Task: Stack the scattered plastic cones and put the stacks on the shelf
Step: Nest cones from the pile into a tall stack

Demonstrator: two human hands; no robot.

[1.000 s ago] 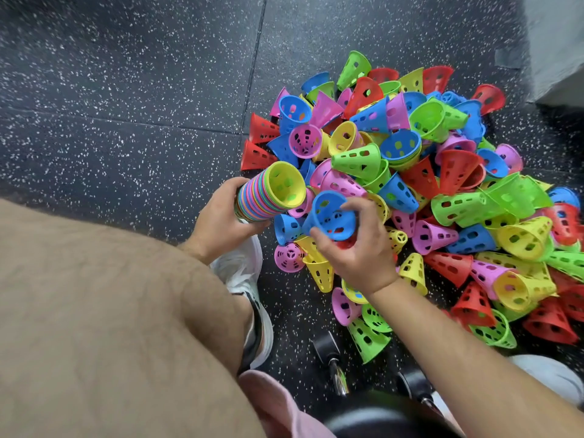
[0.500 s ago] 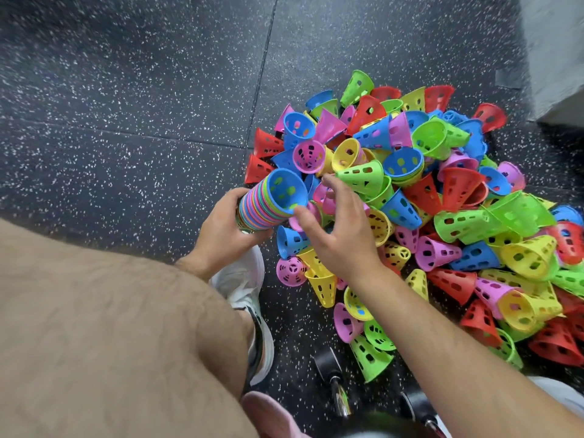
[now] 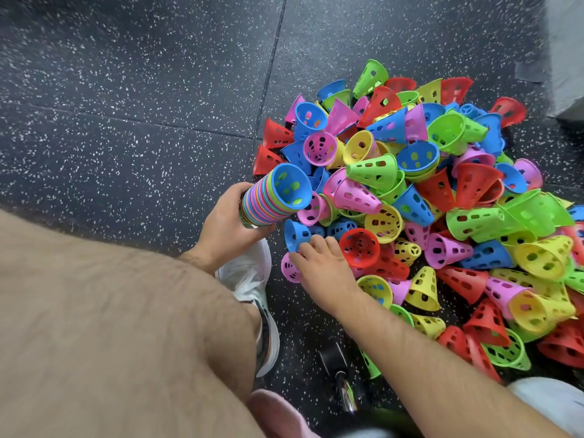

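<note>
Floor [image 3: 126, 90]: black rubber tiles, white flecks throughout. One seam [image 3: 271, 67] runs away beyond the left grip [image 3: 227, 222]. A second seam [image 3: 126, 120] crosses to that grip's left and meets the first. A pale grey block [image 3: 565, 58] sits far beyond and right of the right grip [image 3: 322, 267]. A black caster [image 3: 330, 355] with a chrome stem [image 3: 346, 396] lies nearer than the right grip. Light even, diffuse.

Left hand [image 3: 227, 222] grips the cone stack [image 3: 271, 200]; right hand [image 3: 322, 267] reaches down, fingers curled.
</note>
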